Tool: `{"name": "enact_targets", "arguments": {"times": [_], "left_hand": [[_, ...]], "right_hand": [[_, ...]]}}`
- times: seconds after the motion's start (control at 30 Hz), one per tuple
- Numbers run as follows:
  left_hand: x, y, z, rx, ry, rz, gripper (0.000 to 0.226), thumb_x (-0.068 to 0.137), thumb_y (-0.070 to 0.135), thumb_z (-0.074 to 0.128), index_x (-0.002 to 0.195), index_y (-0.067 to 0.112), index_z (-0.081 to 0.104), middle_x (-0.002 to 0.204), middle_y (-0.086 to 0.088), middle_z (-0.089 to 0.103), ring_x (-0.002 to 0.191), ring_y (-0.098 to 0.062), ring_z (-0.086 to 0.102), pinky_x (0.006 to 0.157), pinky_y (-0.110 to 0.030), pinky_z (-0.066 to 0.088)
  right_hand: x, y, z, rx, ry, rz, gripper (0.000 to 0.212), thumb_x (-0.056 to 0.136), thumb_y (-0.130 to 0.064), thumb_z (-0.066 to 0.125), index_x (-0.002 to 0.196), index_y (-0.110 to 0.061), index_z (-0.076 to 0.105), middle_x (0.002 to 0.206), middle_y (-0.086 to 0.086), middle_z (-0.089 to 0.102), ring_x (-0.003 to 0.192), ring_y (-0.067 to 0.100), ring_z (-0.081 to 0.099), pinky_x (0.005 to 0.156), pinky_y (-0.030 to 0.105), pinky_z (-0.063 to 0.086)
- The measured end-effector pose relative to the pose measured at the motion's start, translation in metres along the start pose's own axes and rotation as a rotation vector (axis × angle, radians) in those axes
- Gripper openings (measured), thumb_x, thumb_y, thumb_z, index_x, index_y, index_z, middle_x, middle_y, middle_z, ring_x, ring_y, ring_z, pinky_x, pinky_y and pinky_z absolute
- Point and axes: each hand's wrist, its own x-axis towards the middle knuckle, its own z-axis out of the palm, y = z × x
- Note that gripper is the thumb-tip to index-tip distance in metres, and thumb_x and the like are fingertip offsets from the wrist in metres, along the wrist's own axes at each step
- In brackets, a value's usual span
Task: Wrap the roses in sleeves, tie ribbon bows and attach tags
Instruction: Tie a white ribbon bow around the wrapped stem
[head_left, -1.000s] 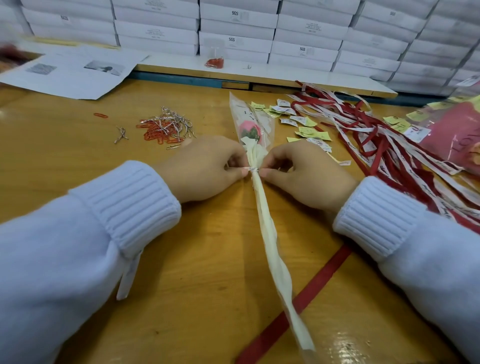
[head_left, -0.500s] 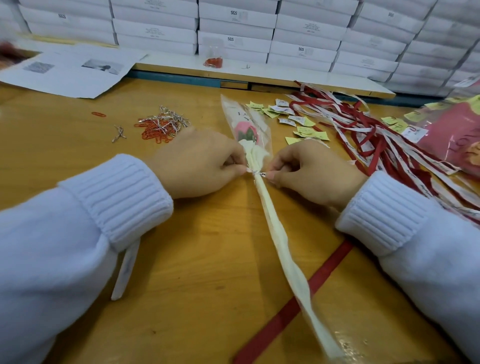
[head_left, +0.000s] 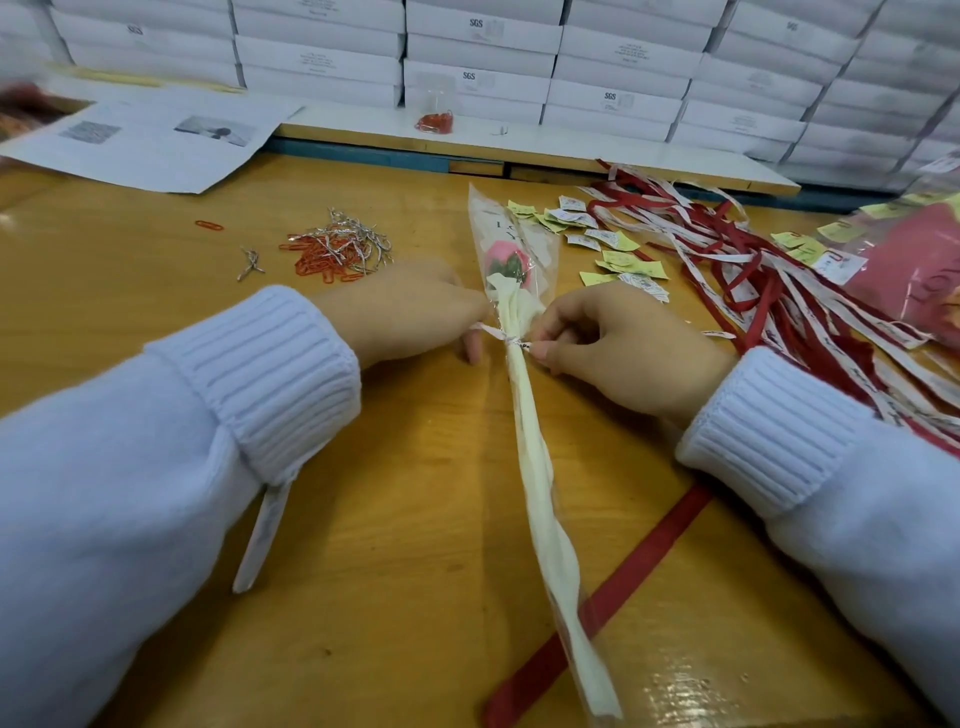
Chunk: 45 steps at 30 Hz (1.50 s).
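Left hand (head_left: 410, 317) and right hand (head_left: 623, 348), fingers curled, pinch the ends of a wire tie (head_left: 511, 341) round the sleeved rose (head_left: 540, 493). The rose lies mid-way across the worktop (head_left: 415, 519), bloom toward the far edge, stem toward the near edge.

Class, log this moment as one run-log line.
step: tying sleeve below rose | left hand: pinches tie end | right hand: pinches other end | red ribbon: lying loose

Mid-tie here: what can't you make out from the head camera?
Head view:
- Most fingertips of the left hand: hidden behind its knuckles; grip on the twist tie unconfirmed.
- Print on the tags: too small.
- Near end of the red ribbon: cut by bottom edge.
- Far-left red object: blurred.
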Motion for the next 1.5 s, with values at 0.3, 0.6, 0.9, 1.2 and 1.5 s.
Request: {"name": "enact_targets", "arguments": {"times": [0.3,0.6,0.9,1.2,1.5], "left_hand": [[0.005,0.004,0.005,0.026,-0.009,-0.016,0.033,0.096,0.034,0.047,0.081,0.013,0.067,0.075,-0.004,0.055,0.068,-0.019,0.049,0.057,-0.028,0.036],[0.007,0.007,0.001,0.028,-0.094,0.009,0.031,0.095,0.030,0.048,0.070,0.013,0.054,0.062,-0.001,0.044,0.058,-0.014,0.040,0.058,-0.027,0.032],[-0.011,0.000,-0.025,-0.371,-0.238,0.149,0.027,0.072,0.047,0.058,0.063,0.027,0.073,0.087,0.011,0.071,0.092,-0.001,0.061,0.088,-0.017,0.044],[-0.015,0.006,0.006,-0.405,-0.015,0.295,0.019,0.093,0.018,0.054,0.085,0.021,0.071,0.079,0.008,0.072,0.082,-0.003,0.066,0.080,-0.019,0.050],[-0.014,0.006,0.012,-0.239,0.057,0.258,0.024,0.096,0.016,0.052,0.108,0.024,0.070,0.095,0.011,0.072,0.093,-0.002,0.063,0.097,-0.034,0.047]], "right_hand": [[0.002,0.001,0.002,-0.002,-0.003,-0.013,0.011,0.089,-0.019,0.062,0.083,-0.024,0.069,0.066,-0.010,0.061,0.054,-0.008,0.051,0.053,0.003,0.039],[0.002,0.002,0.001,0.005,0.001,-0.009,0.011,0.089,-0.020,0.063,0.081,-0.026,0.068,0.068,-0.009,0.062,0.061,0.002,0.054,0.058,0.011,0.039],[0.002,0.005,0.002,0.030,0.012,0.014,0.009,0.089,-0.023,0.062,0.083,-0.024,0.068,0.064,-0.011,0.062,0.054,-0.006,0.053,0.052,0.005,0.037],[0.000,0.003,0.002,0.026,0.037,-0.031,0.026,0.090,-0.033,0.058,0.078,-0.013,0.069,0.065,0.000,0.065,0.056,0.006,0.049,0.058,0.021,0.041],[-0.009,0.002,-0.024,0.103,-0.168,-0.127,0.018,0.085,-0.029,0.063,0.077,-0.014,0.070,0.058,-0.007,0.062,0.048,0.002,0.049,0.047,0.010,0.040]]}}
